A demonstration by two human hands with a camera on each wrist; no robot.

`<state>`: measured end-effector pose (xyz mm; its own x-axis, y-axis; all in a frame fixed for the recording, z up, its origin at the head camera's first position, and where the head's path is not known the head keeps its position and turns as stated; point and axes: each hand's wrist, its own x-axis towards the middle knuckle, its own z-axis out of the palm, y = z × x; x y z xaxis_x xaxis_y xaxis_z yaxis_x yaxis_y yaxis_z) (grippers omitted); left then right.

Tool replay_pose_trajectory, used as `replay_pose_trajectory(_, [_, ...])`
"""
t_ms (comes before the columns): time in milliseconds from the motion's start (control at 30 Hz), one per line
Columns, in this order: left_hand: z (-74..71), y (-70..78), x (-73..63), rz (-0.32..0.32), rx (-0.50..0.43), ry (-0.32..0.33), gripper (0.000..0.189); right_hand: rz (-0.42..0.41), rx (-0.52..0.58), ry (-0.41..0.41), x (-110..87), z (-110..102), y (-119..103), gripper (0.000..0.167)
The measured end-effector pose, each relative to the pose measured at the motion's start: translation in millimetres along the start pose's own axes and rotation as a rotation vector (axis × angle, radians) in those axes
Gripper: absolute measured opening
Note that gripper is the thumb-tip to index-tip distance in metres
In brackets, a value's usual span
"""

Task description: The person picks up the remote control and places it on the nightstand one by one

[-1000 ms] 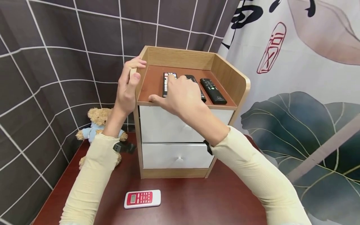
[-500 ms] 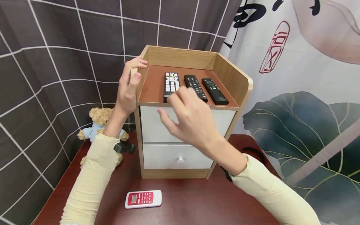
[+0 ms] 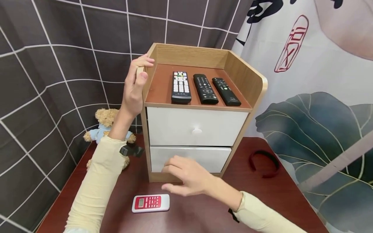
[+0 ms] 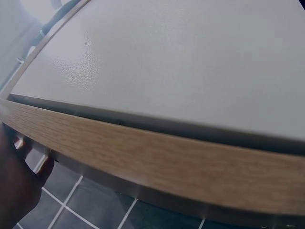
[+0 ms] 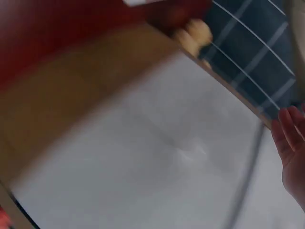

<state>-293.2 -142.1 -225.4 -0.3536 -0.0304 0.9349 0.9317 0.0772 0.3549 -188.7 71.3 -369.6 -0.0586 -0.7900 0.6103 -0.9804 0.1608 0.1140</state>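
Observation:
My left hand (image 3: 134,85) grips the upper left side panel of a small wooden cabinet (image 3: 246,69), thumb at the front edge and fingers over the top. In the left wrist view, that hand (image 4: 19,183) shows dark beside the cabinet's wooden edge (image 4: 143,152). My right hand (image 3: 189,178) hovers with loosely extended fingers before the white lower drawer (image 3: 209,158), holding nothing. Left of it, a white remote control (image 3: 151,203) with a red face lies on the table. Three black remote controls, left (image 3: 181,87), middle (image 3: 205,89) and right (image 3: 226,91), lie side by side on the cabinet top.
A teddy bear (image 3: 102,131) in blue sits behind my left forearm. A dark red headband (image 3: 266,161) lies on the reddish-brown table (image 3: 244,197), right of the cabinet. A tile-patterned curtain (image 3: 70,97) hangs behind, a printed white one (image 3: 262,90) at right.
My right hand has come off the left black remote control and moved down in front of the lower drawer, uncovering the remotes and upper drawer. My left hand keeps its grip.

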Motion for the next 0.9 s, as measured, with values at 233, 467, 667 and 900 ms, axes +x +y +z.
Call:
replay_pose_trajectory(233, [-1.3,0.3,1.3,0.001,0.014,0.007,0.055,0.209,0.082,-0.214,-48.8,64.5,-6.9,0.054])
replay_pose_trajectory(467, [-0.8,0.3,-1.4,-0.003,0.003,0.011,0.055,0.368,0.104,-0.499,-79.3,112.0,-19.0,0.073])
replay_pose_trajectory(667, [0.6,0.7,-1.3,0.004,0.001,0.005,0.054,0.347,0.009,-0.578,-85.0,125.0,-23.7,0.062])
replay_pose_trajectory(900, [0.5,-0.4,-0.1,0.025,-0.001,-0.003,0.051,0.334,-0.013,-0.585,-80.5,126.5,-25.8,0.059])
